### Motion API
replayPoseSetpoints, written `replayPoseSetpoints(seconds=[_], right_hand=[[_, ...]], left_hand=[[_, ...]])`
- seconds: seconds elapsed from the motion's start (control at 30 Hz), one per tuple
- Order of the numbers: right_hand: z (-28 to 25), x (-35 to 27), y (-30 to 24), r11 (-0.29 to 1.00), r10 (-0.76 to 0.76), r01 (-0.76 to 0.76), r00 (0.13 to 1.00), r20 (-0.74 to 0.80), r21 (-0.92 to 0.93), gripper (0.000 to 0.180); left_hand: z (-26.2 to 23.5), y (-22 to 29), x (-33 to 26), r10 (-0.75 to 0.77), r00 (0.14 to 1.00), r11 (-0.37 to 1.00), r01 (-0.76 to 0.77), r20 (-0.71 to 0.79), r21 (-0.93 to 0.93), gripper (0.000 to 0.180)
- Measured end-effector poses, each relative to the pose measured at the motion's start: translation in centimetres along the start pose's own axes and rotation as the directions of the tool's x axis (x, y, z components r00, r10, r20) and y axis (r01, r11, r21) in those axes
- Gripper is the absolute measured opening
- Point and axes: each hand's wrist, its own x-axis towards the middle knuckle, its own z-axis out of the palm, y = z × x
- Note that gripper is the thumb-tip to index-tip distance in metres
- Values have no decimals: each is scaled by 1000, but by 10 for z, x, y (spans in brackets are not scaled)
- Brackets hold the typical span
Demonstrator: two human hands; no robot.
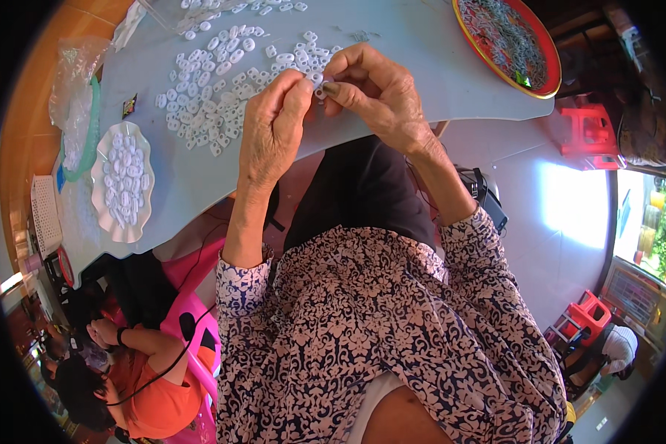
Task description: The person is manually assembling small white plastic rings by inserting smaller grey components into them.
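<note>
My left hand is closed, thumb against forefinger, on a small white plastic piece with holes in it. My right hand meets it over the table's near edge, thumb and fingers pinched at the same piece; whether a smaller part sits between those fingertips is hidden. Beyond both hands, many loose white plastic pieces of the same sort lie spread on the pale blue-grey table. Some are rounded oval ones, others show two holes. A few thin metal bits lie past my right hand.
A red, yellow-rimmed tray of small metal parts stands far right. At left are a scalloped white dish holding oval white pieces, a clear plastic bag and a small dark wrapper. A person in orange sits lower left.
</note>
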Motion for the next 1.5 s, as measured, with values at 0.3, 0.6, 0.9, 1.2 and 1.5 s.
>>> replayPoseSetpoints(seconds=[0.3,0.6,0.9,1.2,1.5], right_hand=[[3,-3,-3,999,-28,27,999,-20,-37,9],[3,-4,-2,999,-24,24,999,-24,-23,9],[4,-7,-2,993,27,-18,996,80,-115,38],[4,-6,-3,944,-35,54,997,64,-325,32],[8,-7,3,884,-175,181,983,53,-432,23]], left_hand=[[0,2,0,-22,1000,1000,22,17,2,26],[3,0,-2,17,999,999,-19,35,42,25],[0,-4,-3,-72,997,991,74,23,-112,25],[2,-5,-4,-60,998,992,61,16,-107,25],[1,-7,-3,-6,998,1000,7,66,-23,26]])
